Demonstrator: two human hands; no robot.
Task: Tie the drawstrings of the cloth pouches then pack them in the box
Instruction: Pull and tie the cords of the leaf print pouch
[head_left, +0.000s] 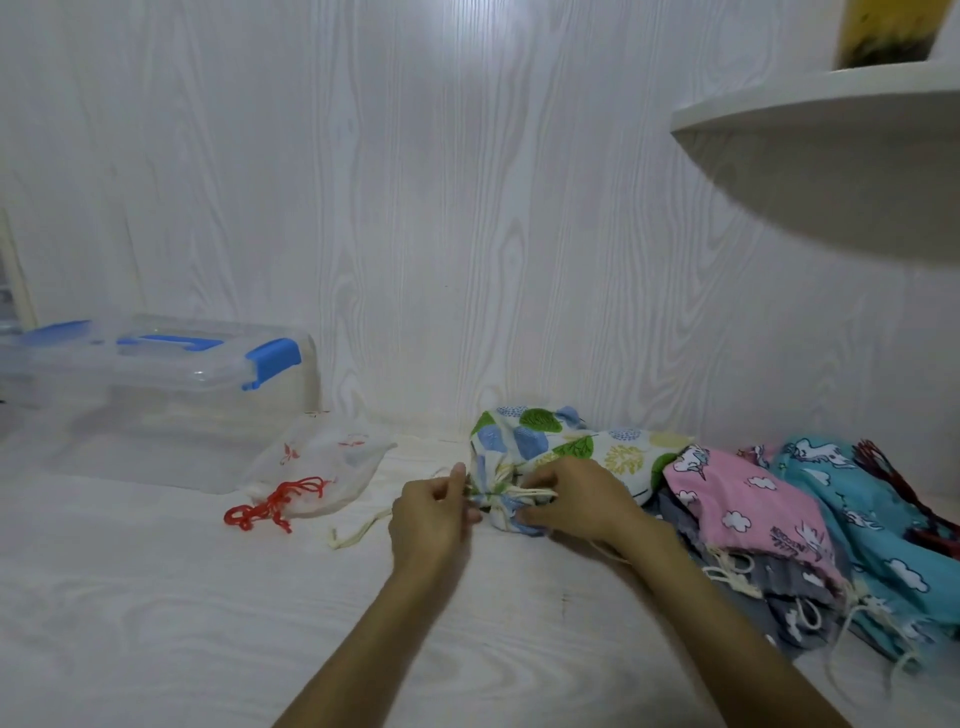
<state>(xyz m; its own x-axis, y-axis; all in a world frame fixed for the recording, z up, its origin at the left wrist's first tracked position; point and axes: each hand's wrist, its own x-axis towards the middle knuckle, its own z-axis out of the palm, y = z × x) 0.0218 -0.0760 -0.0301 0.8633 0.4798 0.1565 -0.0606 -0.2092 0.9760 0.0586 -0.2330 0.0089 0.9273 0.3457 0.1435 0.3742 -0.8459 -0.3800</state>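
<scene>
The table (156, 597) lies bare in front of me, between the clear box (156, 384) by the wall at left and the heap of pouches (779, 519) at right. My left hand (431, 514) pinches the cream drawstring (524, 491) at the leaf-print pouch (550, 441) mouth. My right hand (576, 499) grips that gathered mouth, both forearms reaching straight in.

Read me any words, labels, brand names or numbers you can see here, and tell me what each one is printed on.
Nothing here reads clearly.
pink unicorn pouch: dark lettering near its lower edge, too blurred to read.
clear plastic box: no label visible on its lid or blue latches.
leaf-print pouch, gripped at the neck by the left hand and right hand: pattern only, no text.
sheer white pouch: red butterfly motifs, no words.
</scene>
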